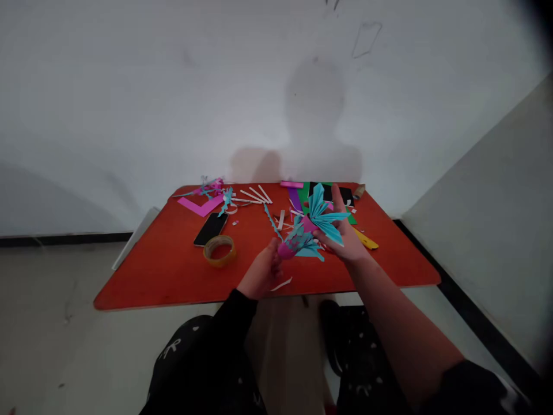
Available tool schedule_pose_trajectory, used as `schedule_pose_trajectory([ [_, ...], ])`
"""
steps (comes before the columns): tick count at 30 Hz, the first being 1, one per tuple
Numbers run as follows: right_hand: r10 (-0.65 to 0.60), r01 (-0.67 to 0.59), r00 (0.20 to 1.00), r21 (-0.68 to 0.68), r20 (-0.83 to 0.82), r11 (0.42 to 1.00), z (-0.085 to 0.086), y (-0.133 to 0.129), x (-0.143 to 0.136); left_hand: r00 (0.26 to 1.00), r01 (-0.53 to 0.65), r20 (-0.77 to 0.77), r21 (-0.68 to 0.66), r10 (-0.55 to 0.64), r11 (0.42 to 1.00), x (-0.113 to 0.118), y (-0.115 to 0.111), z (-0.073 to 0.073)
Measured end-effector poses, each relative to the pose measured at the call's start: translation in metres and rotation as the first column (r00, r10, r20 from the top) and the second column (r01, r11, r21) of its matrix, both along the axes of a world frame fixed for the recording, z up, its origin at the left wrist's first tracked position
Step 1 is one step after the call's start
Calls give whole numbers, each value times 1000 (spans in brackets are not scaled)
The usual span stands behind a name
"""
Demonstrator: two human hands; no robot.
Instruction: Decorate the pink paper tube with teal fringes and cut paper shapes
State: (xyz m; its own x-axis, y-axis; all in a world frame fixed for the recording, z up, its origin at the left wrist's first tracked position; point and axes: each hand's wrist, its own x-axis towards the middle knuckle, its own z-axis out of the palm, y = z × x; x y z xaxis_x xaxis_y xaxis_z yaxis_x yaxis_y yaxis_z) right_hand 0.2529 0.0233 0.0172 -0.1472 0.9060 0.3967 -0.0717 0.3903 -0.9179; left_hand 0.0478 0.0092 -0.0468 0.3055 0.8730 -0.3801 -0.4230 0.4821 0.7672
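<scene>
Pink-and-cyan paper figure [298,236] held up above tabletop [173,276], between both hands. Rounded pink end pinched by left hand's [261,270] grip. Right hand's [349,241] grip spread, fingers extended behind pleated cyan fan [329,218]. Tape roll [211,259] placed left, phone [211,229] just behind; yellow cutter [367,240] laid near right wrist.

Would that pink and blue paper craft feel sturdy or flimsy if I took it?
The paper craft is probably light, as it looks made of paper. Its pleated blue fans look thin, so they may crumple if squeezed. The rounded pink end may be firmer, though its inside is hidden.
</scene>
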Motion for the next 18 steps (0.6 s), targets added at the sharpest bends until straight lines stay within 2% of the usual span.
schedule_pose_trajectory([
  [3, 20, -21, 1000, 10, 20, 1000, 6, -3, -3, 998, 12, 56, -68, -8, 998, 1, 0, 0],
  [6, 28, -29, 1000, 10, 12, 1000, 5, -3, -4, 993, 65, 109, -112, -52, 992, 0, -2, 2],
  [11, 111, -110, 993, 31, -35, 993, -5, 0, -4, 977, 98, 198, -88, -79, 991, 1, -5, 4],
  [14, 49, -48, 998, 21, -46, 999, -11, 2, -7, 980, 50, 197, -53, -39, 997, 3, -5, 2],
  [18, -119, 113, 989, -68, -87, 991, -14, 3, -17, 981, -37, 191, 11, 34, 999, 4, -3, -3],
])
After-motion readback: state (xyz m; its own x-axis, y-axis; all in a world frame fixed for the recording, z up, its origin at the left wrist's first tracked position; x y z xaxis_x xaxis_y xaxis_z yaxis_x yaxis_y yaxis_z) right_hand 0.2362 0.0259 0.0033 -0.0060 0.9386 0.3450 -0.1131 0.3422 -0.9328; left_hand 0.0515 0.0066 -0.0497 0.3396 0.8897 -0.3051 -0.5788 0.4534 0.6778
